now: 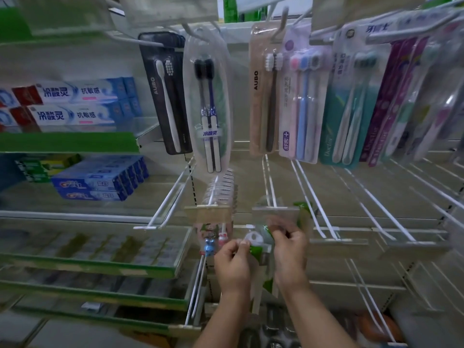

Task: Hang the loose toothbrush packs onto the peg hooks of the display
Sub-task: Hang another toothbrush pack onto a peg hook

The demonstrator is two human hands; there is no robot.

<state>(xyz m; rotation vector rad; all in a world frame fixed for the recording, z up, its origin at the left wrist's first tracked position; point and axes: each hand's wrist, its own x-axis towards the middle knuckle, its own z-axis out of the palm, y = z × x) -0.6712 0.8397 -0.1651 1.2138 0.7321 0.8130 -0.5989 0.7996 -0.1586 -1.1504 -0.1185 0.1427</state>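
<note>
A green-and-white toothbrush pack (258, 244) sat just under a peg hook's (271, 187) front end, pinched at its top edge by the left hand (233, 264) and right hand (291, 252) (its print too blurred to read); a black AUBO pack (162, 96) hung above; Crest boxes (100, 184) filled a left shelf (75, 212).

Bare peg hooks (308, 197) with open gaps between them on the right, full hook of small packs (222, 190) close on the left, hanging toothbrush packs (301, 101) overhead
</note>
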